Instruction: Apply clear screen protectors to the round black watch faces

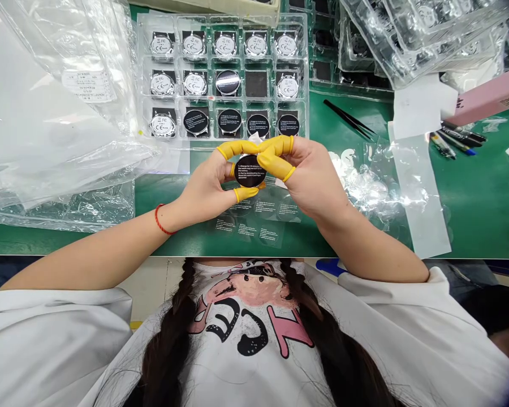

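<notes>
A round black watch face [250,171] with white print is held just below the clear tray [243,62]. My left hand [214,180], in yellow finger covers, grips it between thumb and fingers from the left. From the right, my right hand [307,169] pinches at its upper right edge, thumb and index finger together, with a small white piece at the fingertips. The tray's compartments hold round watches, some silver backs up, others black faces up; one compartment in the middle row shows only a black pad. Clear printed films [265,208] lie under the hands.
Plastic bags [59,113] cover the left side. Black tweezers [348,118], pens [458,138], a pink box [487,97] and a white paper strip [422,198] lie at right. More clear trays [432,34] are stacked at back right.
</notes>
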{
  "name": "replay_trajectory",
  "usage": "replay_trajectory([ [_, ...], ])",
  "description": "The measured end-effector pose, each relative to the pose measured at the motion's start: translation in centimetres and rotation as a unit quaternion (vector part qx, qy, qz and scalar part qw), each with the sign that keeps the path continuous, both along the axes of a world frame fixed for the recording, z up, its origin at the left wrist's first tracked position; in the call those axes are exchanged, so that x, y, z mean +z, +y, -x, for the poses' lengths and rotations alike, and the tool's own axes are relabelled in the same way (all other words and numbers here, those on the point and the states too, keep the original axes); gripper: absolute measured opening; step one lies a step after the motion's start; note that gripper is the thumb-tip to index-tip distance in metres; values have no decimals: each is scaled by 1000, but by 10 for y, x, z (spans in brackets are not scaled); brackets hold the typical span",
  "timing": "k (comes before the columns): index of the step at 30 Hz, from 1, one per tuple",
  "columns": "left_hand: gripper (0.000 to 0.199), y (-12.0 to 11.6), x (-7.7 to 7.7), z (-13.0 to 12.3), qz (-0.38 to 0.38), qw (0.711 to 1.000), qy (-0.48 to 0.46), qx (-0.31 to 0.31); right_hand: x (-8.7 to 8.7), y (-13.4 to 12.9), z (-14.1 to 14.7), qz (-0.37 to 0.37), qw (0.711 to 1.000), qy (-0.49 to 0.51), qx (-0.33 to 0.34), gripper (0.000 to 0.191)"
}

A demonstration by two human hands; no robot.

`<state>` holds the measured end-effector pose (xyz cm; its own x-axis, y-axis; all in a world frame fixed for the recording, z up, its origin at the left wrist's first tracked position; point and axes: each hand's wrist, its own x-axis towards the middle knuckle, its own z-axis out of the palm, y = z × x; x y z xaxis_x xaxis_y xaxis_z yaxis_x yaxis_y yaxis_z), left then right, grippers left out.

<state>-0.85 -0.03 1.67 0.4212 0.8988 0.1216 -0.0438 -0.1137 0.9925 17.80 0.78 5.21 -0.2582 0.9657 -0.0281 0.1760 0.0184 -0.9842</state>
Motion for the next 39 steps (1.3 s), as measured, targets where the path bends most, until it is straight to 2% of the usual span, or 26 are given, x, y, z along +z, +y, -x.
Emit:
replay_trajectory([
  [6,60,-1,0,0,-6,1000,7,4,1,0,0,-3,1000,-9,-5,42],
  [13,58,-1,2,1,-14,1000,17,3,-1,-1,2,-22,1000,-10,-8,35],
  [16,58,-1,2,1,-4,1000,16,2,1,-1,2,-42,998,-47,-8,33],
  [18,57,-1,1,0,5,1000,7,-1,6,0,-4,-88,991,-100,-16,28],
  [20,56,0,0,0,17,1000,-2,-8,12,3,-18,-148,972,-179,-32,24],
  [22,56,1,-1,0,28,999,-4,-15,14,5,-36,-182,940,-286,-34,23],
  [26,55,2,-1,0,32,999,-1,-25,1,1,-68,-123,856,-501,32,32],
  [28,54,2,-1,1,32,999,1,-31,-11,-5,-75,-99,838,-534,39,34],
  [31,53,0,-1,0,32,999,9,-32,-21,-10,-78,-92,847,-523,25,22],
  [33,54,-1,0,-1,35,999,6,-24,-19,-10,-78,-94,861,-501,11,7],
  [37,57,-3,-1,-2,48,999,2,-12,-1,-14,-66,-187,897,-396,-62,14],
  [39,57,-3,-2,-2,50,999,3,-14,7,-21,-49,-243,907,-338,-61,17],
])
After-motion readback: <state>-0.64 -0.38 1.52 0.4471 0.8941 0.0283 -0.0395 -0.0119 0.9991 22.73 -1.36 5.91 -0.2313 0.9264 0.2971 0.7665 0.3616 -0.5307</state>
